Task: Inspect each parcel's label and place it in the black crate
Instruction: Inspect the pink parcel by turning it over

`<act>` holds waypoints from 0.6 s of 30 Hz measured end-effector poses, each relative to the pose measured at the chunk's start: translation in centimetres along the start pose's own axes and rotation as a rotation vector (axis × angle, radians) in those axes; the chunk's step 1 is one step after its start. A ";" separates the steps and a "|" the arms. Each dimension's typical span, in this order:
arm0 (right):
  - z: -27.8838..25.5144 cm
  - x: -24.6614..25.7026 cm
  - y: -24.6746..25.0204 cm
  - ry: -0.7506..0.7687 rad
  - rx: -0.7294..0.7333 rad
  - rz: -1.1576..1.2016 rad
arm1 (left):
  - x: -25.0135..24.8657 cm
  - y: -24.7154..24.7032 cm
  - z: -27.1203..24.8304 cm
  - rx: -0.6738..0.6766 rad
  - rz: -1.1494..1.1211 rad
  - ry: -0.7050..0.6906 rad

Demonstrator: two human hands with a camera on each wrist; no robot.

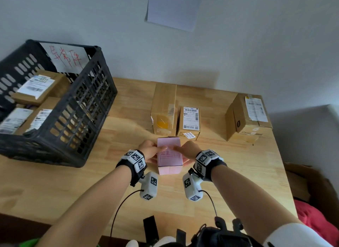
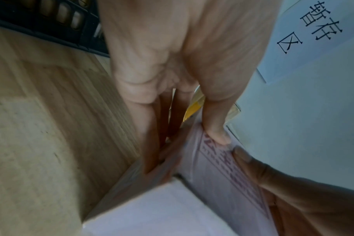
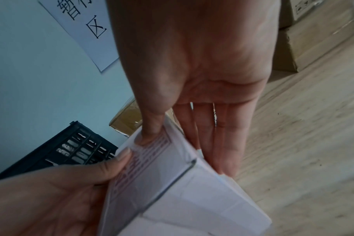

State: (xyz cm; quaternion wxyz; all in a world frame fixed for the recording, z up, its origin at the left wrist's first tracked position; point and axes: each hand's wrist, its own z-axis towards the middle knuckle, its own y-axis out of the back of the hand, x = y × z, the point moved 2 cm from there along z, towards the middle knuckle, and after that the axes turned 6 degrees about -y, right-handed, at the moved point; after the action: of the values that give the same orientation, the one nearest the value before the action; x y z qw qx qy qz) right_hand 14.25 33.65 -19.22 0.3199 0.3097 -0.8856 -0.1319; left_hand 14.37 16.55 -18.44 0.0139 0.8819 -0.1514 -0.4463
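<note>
1. Holding with both hands: my left hand (image 1: pixel 149 150) grips the left side of the small pink printed cardboard box (image 1: pixel 169 155), thumb on the top face and fingers (image 2: pixel 152 143) down its side.
2. My right hand (image 1: pixel 189 151) clamps the opposite side the same way, thumb on top, fingers (image 3: pixel 212 135) flat against the right wall.
3. That pink box sits between my hands just above the light wooden desk (image 1: pixel 229 173), near the front middle; I cannot tell whether its base touches the wood.
4. Its top face carries red printed characters inside a frame. I see no white shipping label on this face, so I judge the inspection step is in hand.
5. Beyond it stand three brown cardboard parcels: a tall one (image 1: pixel 164 109), a smaller one with a white barcode label (image 1: pixel 189 121) touching it, and a larger one (image 1: pixel 247 118) well apart to the right.
6. The black slotted plastic crate (image 1: pixel 88 107) sits on the left and already holds several labelled parcels.
7. Next move, I reckon: turn the box to check other faces, then carry it left over the crate's rim.
</note>
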 end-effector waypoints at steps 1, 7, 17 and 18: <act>0.3 0.0 0.0 -0.008 -0.013 -0.003 | 0.0 0.0 0.3 0.002 0.007 0.006; 1.4 0.3 0.7 -0.017 0.000 -0.018 | -0.5 0.2 1.7 0.032 0.038 0.026; 1.8 0.8 1.1 -0.016 0.033 -0.031 | -1.0 0.7 2.1 0.033 0.063 0.032; 1.7 0.8 1.0 -0.013 0.026 -0.037 | -1.0 0.6 2.0 0.025 0.063 0.029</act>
State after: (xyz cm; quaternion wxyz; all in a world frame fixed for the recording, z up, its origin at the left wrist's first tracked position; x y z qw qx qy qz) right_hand 12.17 34.00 -19.67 0.3074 0.3294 -0.8834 -0.1285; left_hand 12.07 16.48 -18.72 0.0191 0.8831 -0.1845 -0.4310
